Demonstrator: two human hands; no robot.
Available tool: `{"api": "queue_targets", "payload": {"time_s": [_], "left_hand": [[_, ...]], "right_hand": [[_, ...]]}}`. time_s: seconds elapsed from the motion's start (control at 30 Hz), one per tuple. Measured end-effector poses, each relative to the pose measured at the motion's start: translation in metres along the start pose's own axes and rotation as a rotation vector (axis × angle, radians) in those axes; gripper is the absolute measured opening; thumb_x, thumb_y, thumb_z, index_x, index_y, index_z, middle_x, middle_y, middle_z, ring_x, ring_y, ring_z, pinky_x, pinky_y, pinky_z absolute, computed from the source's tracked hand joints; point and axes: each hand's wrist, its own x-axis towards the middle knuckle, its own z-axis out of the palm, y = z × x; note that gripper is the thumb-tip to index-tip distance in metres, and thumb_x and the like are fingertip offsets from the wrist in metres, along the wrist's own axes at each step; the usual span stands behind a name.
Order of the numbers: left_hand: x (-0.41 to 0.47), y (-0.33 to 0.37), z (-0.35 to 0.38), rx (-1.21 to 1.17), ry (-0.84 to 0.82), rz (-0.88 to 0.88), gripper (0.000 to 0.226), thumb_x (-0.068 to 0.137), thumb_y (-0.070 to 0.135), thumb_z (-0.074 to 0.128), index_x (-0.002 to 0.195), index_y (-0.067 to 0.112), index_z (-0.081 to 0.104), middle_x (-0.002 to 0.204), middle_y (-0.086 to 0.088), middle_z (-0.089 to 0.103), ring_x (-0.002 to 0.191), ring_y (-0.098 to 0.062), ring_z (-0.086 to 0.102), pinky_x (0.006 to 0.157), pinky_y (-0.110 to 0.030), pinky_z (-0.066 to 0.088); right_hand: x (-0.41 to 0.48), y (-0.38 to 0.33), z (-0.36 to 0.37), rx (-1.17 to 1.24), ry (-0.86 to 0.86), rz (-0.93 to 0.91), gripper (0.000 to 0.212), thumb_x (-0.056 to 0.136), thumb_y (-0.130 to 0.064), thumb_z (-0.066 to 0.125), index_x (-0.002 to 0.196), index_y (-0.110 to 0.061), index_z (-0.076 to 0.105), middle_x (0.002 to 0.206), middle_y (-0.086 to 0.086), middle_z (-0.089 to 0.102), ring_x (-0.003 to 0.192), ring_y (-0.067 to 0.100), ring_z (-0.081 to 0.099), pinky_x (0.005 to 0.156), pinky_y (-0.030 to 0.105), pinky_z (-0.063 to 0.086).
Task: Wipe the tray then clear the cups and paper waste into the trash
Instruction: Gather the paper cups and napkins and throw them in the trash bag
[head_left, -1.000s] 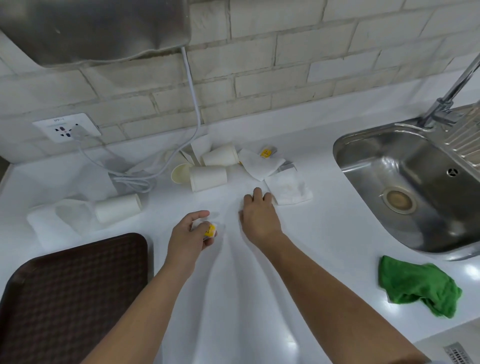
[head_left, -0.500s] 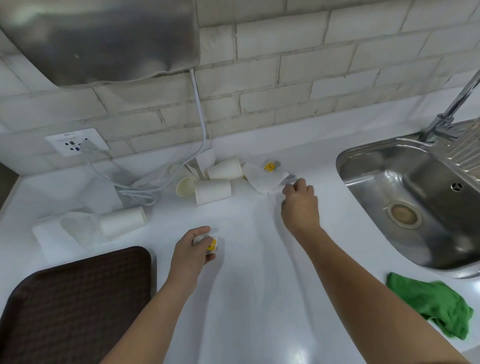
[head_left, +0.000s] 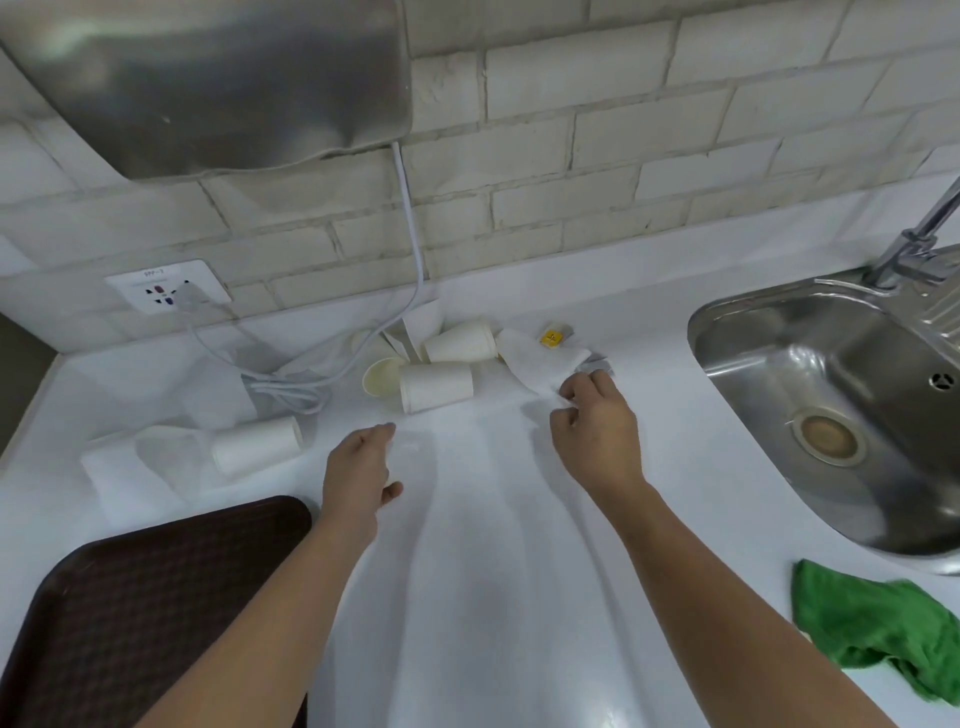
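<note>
Right hand (head_left: 597, 436) pinched a white napkin (head_left: 540, 364) by the far cups (head_left: 441, 384); left hand (head_left: 358, 473) curled loosely, contents unclear, near the tray (head_left: 130, 613).

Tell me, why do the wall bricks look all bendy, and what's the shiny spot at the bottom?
Head view: the wide-angle lens curves the brick wall lines toward the edges; the shiny spot is light glaring off the glossy countertop; soft arm shadows streak the counter; the left hand looks slightly blurred.
</note>
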Motion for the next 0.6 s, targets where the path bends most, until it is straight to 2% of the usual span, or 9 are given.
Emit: {"api": "queue_targets", "payload": {"time_s": [0.07, 0.2, 0.27, 0.33, 0.4, 0.43, 0.53, 0.6], "left_hand": [[0.013, 0.013, 0.002, 0.065, 0.014, 0.062, 0.021, 0.087, 0.041, 0.071, 0.102, 0.026, 0.072, 0.089, 0.002, 0.058, 0.074, -0.016, 0.051, 0.056, -0.030, 0.052], [0.035, 0.042, 0.015, 0.231, -0.080, 0.124, 0.030, 0.088, 0.045, 0.072, 0.114, 0.032, 0.069, 0.106, 0.009, 0.065, 0.082, -0.015, 0.057, 0.056, -0.028, 0.050], [0.044, 0.051, 0.021, 0.310, -0.138, 0.147, 0.029, 0.089, 0.043, 0.074, 0.115, 0.031, 0.070, 0.100, 0.008, 0.067, 0.079, -0.014, 0.057, 0.058, -0.027, 0.050], [0.050, 0.052, 0.026, 0.415, -0.140, 0.208, 0.027, 0.090, 0.036, 0.074, 0.114, 0.024, 0.073, 0.090, 0.005, 0.067, 0.073, -0.017, 0.059, 0.066, -0.029, 0.052], [0.053, 0.050, 0.027, 0.534, -0.129, 0.298, 0.026, 0.091, 0.035, 0.073, 0.111, 0.019, 0.075, 0.091, 0.002, 0.068, 0.079, -0.021, 0.062, 0.075, -0.032, 0.052], [0.051, 0.049, 0.026, 0.581, -0.136, 0.340, 0.024, 0.090, 0.037, 0.074, 0.107, 0.020, 0.076, 0.091, 0.002, 0.067, 0.081, -0.019, 0.062, 0.075, -0.029, 0.050], [0.042, 0.048, 0.020, 0.623, -0.233, 0.401, 0.015, 0.082, 0.042, 0.083, 0.079, 0.029, 0.077, 0.075, 0.017, 0.064, 0.075, -0.010, 0.060, 0.070, -0.023, 0.044], [0.034, 0.049, 0.015, 0.645, -0.307, 0.414, 0.016, 0.076, 0.040, 0.089, 0.072, 0.030, 0.077, 0.068, 0.023, 0.064, 0.071, -0.002, 0.059, 0.069, -0.017, 0.044]], "right_hand": [[0.003, -0.015, 0.001, 0.115, 0.029, 0.053, 0.011, 0.075, -0.008, 0.053, 0.083, -0.016, 0.051, 0.081, -0.002, 0.051, 0.062, 0.022, 0.045, 0.049, 0.029, 0.036], [0.012, -0.031, 0.010, 0.247, -0.123, 0.191, 0.003, 0.073, -0.013, 0.049, 0.073, -0.015, 0.047, 0.061, 0.004, 0.049, 0.054, 0.022, 0.044, 0.050, 0.033, 0.039], [0.016, -0.036, 0.015, 0.284, -0.166, 0.244, 0.008, 0.072, -0.017, 0.050, 0.069, -0.014, 0.043, 0.055, 0.003, 0.042, 0.049, 0.019, 0.037, 0.047, 0.031, 0.035], [0.018, -0.040, 0.021, 0.273, -0.212, 0.261, 0.012, 0.075, -0.025, 0.053, 0.071, -0.019, 0.043, 0.052, -0.003, 0.042, 0.047, 0.017, 0.039, 0.046, 0.029, 0.034], [0.019, -0.042, 0.026, 0.213, -0.284, 0.235, 0.016, 0.079, -0.040, 0.057, 0.087, -0.027, 0.053, 0.058, -0.006, 0.054, 0.053, 0.017, 0.052, 0.053, 0.030, 0.043], [0.020, -0.042, 0.027, 0.185, -0.322, 0.204, 0.028, 0.080, -0.047, 0.059, 0.102, -0.030, 0.055, 0.067, -0.005, 0.061, 0.062, 0.017, 0.059, 0.059, 0.032, 0.049], [0.024, -0.048, 0.032, 0.064, -0.455, 0.040, 0.067, 0.080, -0.059, 0.064, 0.139, -0.039, 0.040, 0.101, -0.002, 0.068, 0.089, 0.023, 0.064, 0.076, 0.038, 0.055], [0.026, -0.055, 0.034, -0.047, -0.537, -0.065, 0.082, 0.078, -0.061, 0.067, 0.148, -0.041, 0.028, 0.106, 0.000, 0.067, 0.096, 0.025, 0.064, 0.077, 0.040, 0.056]]}}
